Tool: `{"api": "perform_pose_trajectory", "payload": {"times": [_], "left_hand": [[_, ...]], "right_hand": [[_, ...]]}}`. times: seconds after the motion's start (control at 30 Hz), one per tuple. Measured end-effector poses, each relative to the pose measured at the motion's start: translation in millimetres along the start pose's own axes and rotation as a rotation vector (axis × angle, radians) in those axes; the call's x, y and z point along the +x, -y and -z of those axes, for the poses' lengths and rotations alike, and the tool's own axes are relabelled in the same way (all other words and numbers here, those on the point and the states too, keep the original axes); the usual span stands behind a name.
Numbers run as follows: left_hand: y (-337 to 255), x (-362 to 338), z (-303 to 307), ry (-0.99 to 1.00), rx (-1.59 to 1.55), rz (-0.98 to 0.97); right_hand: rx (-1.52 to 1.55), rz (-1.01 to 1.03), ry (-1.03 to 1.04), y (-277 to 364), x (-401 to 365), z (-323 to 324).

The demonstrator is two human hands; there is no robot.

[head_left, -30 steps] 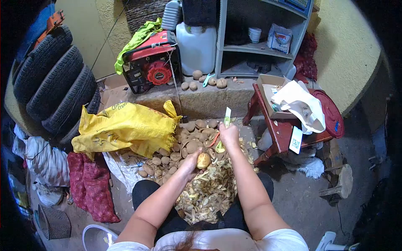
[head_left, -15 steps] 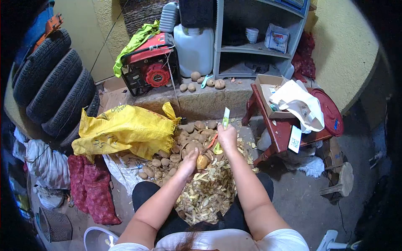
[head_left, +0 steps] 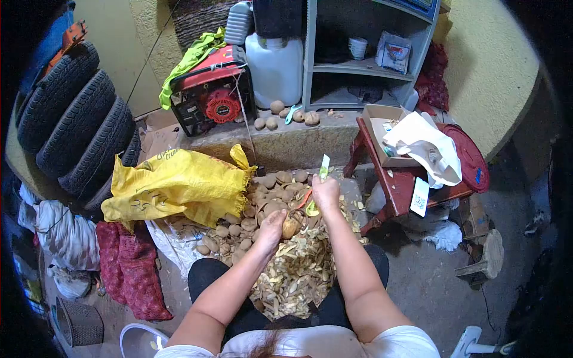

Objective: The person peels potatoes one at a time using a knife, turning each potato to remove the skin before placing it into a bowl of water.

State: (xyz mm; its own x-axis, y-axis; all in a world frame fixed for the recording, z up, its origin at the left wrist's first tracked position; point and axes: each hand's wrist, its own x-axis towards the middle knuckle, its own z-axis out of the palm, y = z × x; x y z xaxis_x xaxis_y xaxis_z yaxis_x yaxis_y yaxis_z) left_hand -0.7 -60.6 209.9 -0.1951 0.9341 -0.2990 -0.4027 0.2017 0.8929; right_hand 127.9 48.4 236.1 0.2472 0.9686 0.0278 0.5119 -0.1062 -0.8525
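My left hand (head_left: pixel 274 228) holds a partly peeled potato (head_left: pixel 290 227) above the heap of peelings (head_left: pixel 292 277). To its right, my right hand (head_left: pixel 326 194) is closed around a knife (head_left: pixel 324 167), whose pale blade points up and away from me. An orange and yellow-green peeler (head_left: pixel 309 203) shows between the hands; whether a hand touches it I cannot tell. Several unpeeled potatoes (head_left: pixel 239 230) lie on the left of the peelings, beside the yellow sack (head_left: pixel 179 188).
A red generator (head_left: pixel 222 107) and white jerrycan (head_left: pixel 274 71) stand beyond the ledge (head_left: pixel 280 143). The red table (head_left: pixel 397 191) holds a cardboard box (head_left: pixel 377 134). Tyres (head_left: pixel 77 113) and red net bags (head_left: pixel 134 268) are at the left, a wooden stool (head_left: pixel 489 256) at the right.
The potato in my left hand has turned and shifted slightly up and right. My right hand has moved slightly right, still holding the knife. The view has shifted a little.
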Motion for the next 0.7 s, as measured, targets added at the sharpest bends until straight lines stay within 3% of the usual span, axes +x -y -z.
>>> {"api": "perform_pose_trajectory", "payload": {"times": [0.2, 0.33, 0.4, 0.7], "left_hand": [[-15, -10, 8, 0.087, 0.005, 0.079], [-21, -1, 16, 0.131, -0.217, 0.355], [-16, 5, 21, 0.211, -0.478, 0.52], [-8, 5, 5, 0.068, -0.329, 0.563]], "right_hand": [[0.03, 0.015, -0.199, -17, 24, 21], [0.074, 0.085, -0.25, -10, 18, 24], [0.13, 0.071, -0.198, 3, 9, 25], [0.171, 0.177, -0.015, 35, -37, 10]]}}
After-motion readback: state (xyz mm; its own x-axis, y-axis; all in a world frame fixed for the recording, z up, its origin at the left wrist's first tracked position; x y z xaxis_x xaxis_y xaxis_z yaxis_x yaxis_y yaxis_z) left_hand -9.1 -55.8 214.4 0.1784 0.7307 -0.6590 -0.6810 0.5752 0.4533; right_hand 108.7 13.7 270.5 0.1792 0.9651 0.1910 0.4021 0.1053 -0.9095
